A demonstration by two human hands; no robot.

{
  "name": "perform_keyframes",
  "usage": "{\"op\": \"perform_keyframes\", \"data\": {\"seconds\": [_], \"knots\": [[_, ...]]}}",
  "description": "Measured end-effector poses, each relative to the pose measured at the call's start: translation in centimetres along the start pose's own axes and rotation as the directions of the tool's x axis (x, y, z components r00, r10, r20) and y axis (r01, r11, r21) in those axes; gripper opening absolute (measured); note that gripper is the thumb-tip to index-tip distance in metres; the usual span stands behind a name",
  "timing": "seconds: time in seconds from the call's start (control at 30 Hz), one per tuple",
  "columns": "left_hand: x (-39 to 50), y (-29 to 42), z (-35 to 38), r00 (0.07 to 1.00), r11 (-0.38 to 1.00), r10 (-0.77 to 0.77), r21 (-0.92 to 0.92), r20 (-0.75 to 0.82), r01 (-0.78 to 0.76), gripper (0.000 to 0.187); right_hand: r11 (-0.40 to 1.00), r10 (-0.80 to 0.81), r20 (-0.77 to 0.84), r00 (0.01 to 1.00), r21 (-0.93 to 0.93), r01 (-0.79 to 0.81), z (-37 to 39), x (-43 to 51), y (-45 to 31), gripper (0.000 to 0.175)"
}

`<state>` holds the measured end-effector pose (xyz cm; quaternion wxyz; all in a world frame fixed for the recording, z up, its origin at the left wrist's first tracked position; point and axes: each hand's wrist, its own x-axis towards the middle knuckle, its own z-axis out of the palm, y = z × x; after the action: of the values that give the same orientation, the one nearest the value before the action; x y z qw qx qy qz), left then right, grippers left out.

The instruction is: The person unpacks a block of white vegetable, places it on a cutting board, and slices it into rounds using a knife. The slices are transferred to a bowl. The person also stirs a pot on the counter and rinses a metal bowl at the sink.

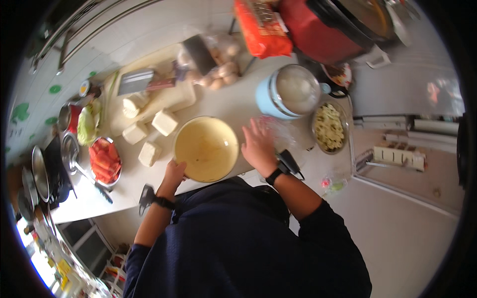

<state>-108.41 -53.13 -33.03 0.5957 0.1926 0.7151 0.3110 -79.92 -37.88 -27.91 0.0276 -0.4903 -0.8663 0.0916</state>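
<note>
A round cream-coloured bowl [207,149] with a little residue inside stands at the counter's front edge. My left hand [174,174] grips its lower left rim, thumb over the edge. Just right of the bowl, my right hand [258,149] is held with fingers spread and nothing in it, near a crumpled clear plastic bag [279,131]. Left of the bowl lie several white blocks that look like tofu or steamed buns, one block [165,122] close to the rim. Each wrist wears a black strap with a small device.
A cleaver [136,81] lies on a cutting board [182,97], beside bagged eggs [223,72]. Further right are a light-blue pot [266,97] and a dish of chopped pale food [329,128]. Cut tomatoes [104,160], napa cabbage [86,124] and a ladle [89,177] sit left.
</note>
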Motion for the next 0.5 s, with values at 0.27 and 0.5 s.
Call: {"op": "perform_keyframes", "data": {"seconds": [0.27, 0.5], "knots": [[3.2, 2.9, -1.0, 0.992, 0.995, 0.069, 0.069, 0.101, -0.076, 0.042, 0.943, -0.125, -0.250, 0.960, 0.272, 0.194, -6.1, 7.2, -8.8, 0.064], [0.0, 7.7, -5.3, 0.979, 0.789, 0.166, 0.612, -0.118, -0.061, 0.063, 0.883, -0.311, -0.305, 0.900, 0.259, 0.393, -3.4, 18.0, -17.0, 0.058]]}}
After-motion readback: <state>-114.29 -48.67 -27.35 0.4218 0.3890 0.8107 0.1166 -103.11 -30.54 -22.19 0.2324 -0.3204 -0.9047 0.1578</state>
